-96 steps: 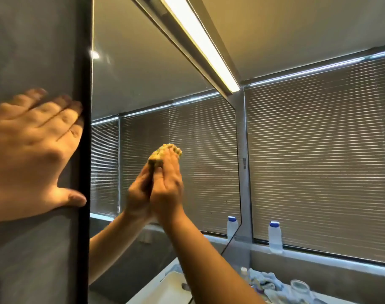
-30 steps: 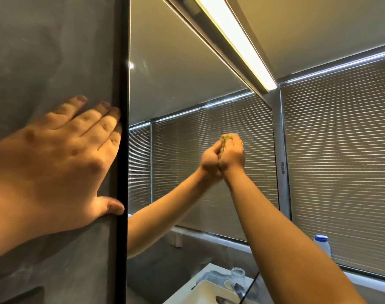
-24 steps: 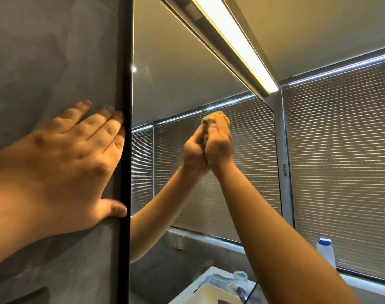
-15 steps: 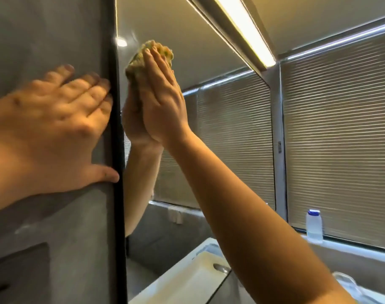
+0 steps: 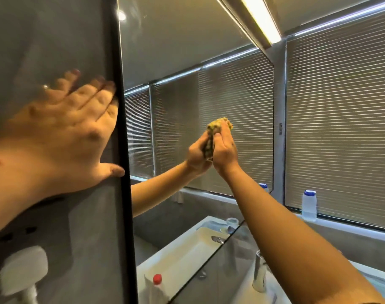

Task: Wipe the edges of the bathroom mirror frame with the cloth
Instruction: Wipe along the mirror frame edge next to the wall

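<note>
Your right hand (image 5: 223,150) drops from near the frame (image 5: 123,150) to mid-glass, fingers pressing cloth (image 5: 218,125); left hand (image 5: 62,137) flat, spread; edges unwiped

The left hand (image 5: 62,137) lies flat on the wall (image 5: 44,40), just left of the mirror frame (image 5: 123,150). To the right, the right hand (image 5: 224,152) presses a cloth (image 5: 218,125) on the mirror (image 5: 187,51). A bottle (image 5: 309,205) stands on the window ledge (image 5: 351,227) at the far right. The sink (image 5: 373,281) is below the mirror.
</note>
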`<state>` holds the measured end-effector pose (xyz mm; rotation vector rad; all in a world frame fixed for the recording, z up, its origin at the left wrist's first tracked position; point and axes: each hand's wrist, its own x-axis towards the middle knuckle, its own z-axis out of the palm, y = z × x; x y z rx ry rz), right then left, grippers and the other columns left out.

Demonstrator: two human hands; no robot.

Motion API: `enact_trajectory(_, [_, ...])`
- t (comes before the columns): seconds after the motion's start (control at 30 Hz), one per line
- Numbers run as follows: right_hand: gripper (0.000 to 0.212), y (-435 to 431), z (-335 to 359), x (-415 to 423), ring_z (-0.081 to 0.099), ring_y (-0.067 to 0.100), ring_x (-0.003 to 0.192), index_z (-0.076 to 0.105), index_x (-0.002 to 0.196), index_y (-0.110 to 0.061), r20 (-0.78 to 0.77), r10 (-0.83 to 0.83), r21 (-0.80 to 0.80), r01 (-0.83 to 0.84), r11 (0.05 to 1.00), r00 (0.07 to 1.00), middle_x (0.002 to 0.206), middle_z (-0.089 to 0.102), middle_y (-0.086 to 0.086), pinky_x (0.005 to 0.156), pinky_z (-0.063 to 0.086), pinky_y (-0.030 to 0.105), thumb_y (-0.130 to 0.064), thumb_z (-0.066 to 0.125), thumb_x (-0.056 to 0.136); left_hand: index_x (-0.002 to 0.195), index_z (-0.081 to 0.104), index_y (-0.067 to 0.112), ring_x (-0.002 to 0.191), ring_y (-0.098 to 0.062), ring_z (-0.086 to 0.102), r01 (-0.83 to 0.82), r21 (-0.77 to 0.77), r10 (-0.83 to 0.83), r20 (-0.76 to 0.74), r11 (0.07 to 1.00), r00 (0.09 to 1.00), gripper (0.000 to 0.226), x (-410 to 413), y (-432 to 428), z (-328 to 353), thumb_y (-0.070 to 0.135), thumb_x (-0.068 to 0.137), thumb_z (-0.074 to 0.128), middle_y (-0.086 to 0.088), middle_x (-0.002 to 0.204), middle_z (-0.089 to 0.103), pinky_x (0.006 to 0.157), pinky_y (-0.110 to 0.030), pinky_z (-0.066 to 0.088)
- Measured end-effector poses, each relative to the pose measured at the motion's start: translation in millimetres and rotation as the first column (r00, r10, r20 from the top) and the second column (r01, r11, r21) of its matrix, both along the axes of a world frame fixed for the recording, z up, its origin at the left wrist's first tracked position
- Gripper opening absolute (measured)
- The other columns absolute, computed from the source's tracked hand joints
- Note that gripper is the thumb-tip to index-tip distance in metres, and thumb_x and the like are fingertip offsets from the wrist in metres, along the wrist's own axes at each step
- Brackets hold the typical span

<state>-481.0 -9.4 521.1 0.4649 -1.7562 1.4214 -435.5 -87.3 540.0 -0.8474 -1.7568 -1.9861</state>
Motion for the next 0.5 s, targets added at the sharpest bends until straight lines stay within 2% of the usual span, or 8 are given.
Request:
enact_trajectory(0.03, [0.065, 5, -10, -11, 0.012, 0.026, 0.152, 0.025, 0.151, 0.004, 0.017, -0.026, -0.014, 0.026, 1.000, 1.000, 0.162, 0.016, 0.014, 0.123, 0.003, 0.030, -0.028, 0.030, 0.095, 0.149, 0.022, -0.007, 0.147, -0.034, 0.020, 0.213, 0.118, -0.215, 0.003, 0.970, 0.977, 0.064, -45, 13, -23, 0.026, 0.099, 0.045, -0.023, 0.155, 0.028, 0.114, -0.027, 0.033])
enact_trajectory(0.07, [0.061, 9, -21, -19, 0.013, 0.022, 0.152, 0.026, 0.152, 0.001, 0.071, -0.053, -0.044, 0.056, 0.997, 0.996, 0.162, 0.018, 0.012, 0.123, 0.004, 0.026, -0.026, 0.030, 0.098, 0.149, 0.025, -0.005, 0.147, -0.033, 0.023, 0.277, 0.173, -0.290, 0.056, 0.945, 0.955, 0.061, -88, 19, -42, 0.027, 0.099, 0.039, -0.021, 0.155, 0.030, 0.119, -0.034, 0.025])
enact_trajectory(0.17, [0.051, 21, -55, -36, 0.014, 0.017, 0.151, 0.024, 0.154, -0.005, 0.231, -0.057, -0.157, 0.095, 0.983, 0.971, 0.163, 0.018, 0.008, 0.122, 0.007, 0.025, -0.015, 0.032, 0.105, 0.146, 0.036, 0.000, 0.142, -0.030, 0.034, 0.217, 0.136, -0.238, 0.166, 0.967, 0.957, 0.053, -110, 31, -78, 0.027, 0.101, 0.034, -0.019, 0.150, 0.039, 0.119, -0.037, 0.026])
enact_trajectory(0.23, [0.051, 27, -85, -42, 0.015, 0.019, 0.151, 0.023, 0.155, -0.008, 0.312, -0.062, -0.183, 0.124, 0.975, 0.948, 0.163, 0.019, 0.006, 0.122, 0.010, 0.026, -0.017, 0.031, 0.106, 0.143, 0.042, 0.001, 0.140, -0.030, 0.038, 0.220, 0.064, -0.229, 0.242, 0.973, 0.943, 0.049, -121, 35, -104, 0.027, 0.101, 0.036, -0.018, 0.147, 0.044, 0.118, -0.038, 0.029])
enact_trajectory(0.3, [0.053, 25, -117, -46, 0.025, 0.025, 0.147, 0.028, 0.154, -0.012, 0.412, -0.051, -0.226, 0.156, 0.961, 0.910, 0.161, 0.027, 0.006, 0.122, 0.019, 0.035, -0.028, 0.031, 0.104, 0.143, 0.043, 0.002, 0.138, -0.029, 0.041, 0.227, 0.020, -0.221, 0.335, 0.974, 0.916, 0.049, -127, 37, -134, 0.027, 0.102, 0.037, -0.017, 0.147, 0.044, 0.118, -0.039, 0.029])
enact_trajectory(0.4, [0.072, 25, -182, -74, 0.047, 0.031, 0.132, 0.045, 0.143, -0.018, 0.506, 0.028, -0.393, 0.201, 0.897, 0.862, 0.146, 0.049, 0.010, 0.112, 0.037, 0.047, -0.058, 0.030, 0.084, 0.140, 0.048, 0.004, 0.134, -0.027, 0.046, 0.313, 0.004, -0.278, 0.468, 0.950, 0.839, 0.058, -142, 37, -188, 0.037, 0.094, 0.052, -0.016, 0.145, 0.049, 0.117, -0.040, 0.031])
enact_trajectory(0.43, [0.067, 26, -200, -78, 0.053, 0.031, 0.126, 0.050, 0.137, -0.019, 0.528, 0.058, -0.430, 0.207, 0.879, 0.847, 0.139, 0.055, 0.010, 0.109, 0.041, 0.047, -0.056, 0.031, 0.085, 0.139, 0.049, 0.004, 0.134, -0.027, 0.047, 0.335, 0.003, -0.290, 0.509, 0.942, 0.811, 0.062, -148, 36, -207, 0.039, 0.090, 0.058, -0.017, 0.144, 0.050, 0.118, -0.041, 0.030])
enact_trajectory(0.5, [0.038, 21, -211, -54, 0.059, 0.029, 0.110, 0.058, 0.120, -0.018, 0.553, 0.116, -0.486, 0.207, 0.849, 0.825, 0.119, 0.063, 0.009, 0.103, 0.045, 0.044, -0.038, 0.034, 0.099, 0.139, 0.050, 0.004, 0.136, -0.030, 0.044, 0.373, -0.029, -0.290, 0.573, 0.927, 0.766, 0.063, -161, 35, -238, 0.040, 0.088, 0.060, -0.018, 0.144, 0.049, 0.119, -0.041, 0.026])
